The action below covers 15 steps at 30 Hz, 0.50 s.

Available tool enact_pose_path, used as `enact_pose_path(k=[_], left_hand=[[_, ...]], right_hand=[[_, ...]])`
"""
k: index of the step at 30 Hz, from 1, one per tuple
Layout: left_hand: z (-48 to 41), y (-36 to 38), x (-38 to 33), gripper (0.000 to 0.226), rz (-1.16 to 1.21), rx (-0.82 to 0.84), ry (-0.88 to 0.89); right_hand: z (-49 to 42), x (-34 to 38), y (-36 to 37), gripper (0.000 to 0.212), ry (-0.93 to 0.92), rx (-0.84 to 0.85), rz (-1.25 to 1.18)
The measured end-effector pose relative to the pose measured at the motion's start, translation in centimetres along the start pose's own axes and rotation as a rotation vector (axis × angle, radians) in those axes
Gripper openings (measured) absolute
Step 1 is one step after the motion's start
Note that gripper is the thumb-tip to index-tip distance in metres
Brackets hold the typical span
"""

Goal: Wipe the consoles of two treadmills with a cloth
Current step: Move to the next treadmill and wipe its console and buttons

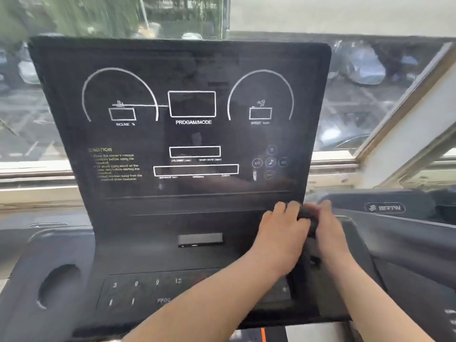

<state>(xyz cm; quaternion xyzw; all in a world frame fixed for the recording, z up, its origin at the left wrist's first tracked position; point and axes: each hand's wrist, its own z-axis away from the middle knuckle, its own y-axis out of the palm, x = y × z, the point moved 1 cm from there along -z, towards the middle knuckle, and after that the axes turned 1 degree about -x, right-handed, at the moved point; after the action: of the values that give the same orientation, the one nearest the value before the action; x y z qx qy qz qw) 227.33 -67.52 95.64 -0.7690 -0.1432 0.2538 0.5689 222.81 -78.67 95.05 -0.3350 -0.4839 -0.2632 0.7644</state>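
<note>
Hands meet at the lower right corner of the treadmill console [182, 58], just under its dark display. Your left hand [281, 233] and right hand [329, 233] sit side by side, fingers curled, both gripping the black cloth [307, 218] bunched between them. It rests against the console's ledge, its tail hanging down between your wrists. Blur softens the fingertips.

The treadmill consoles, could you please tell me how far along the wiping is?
Done: nothing shows as finished; wiped areas cannot be told. In hand: left hand and right hand grip the dark cloth at the lower right edge of the black flat-panel console. Left: likely the rest of it, plus the grey neighbouring treadmill.
</note>
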Motion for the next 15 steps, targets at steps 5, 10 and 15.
enact_pose_path(k=[5, 10, 15], left_hand=[[-1.9, -1.0, 1.3, 0.039, -0.095, -0.278, 0.017], [1.4, 0.6, 5.2, 0.046, -0.128, -0.252, 0.006], [6.0, -1.4, 9.7, 0.031, -0.214, -0.310, -0.134]], right_hand=[[-1.9, 1.0, -0.6, 0.062, 0.098, 0.045, -0.222], [-0.9, 1.3, 1.2, 0.032, -0.091, 0.059, -0.067], [-0.1, 1.4, 2.2, 0.033, -0.172, 0.085, 0.007]])
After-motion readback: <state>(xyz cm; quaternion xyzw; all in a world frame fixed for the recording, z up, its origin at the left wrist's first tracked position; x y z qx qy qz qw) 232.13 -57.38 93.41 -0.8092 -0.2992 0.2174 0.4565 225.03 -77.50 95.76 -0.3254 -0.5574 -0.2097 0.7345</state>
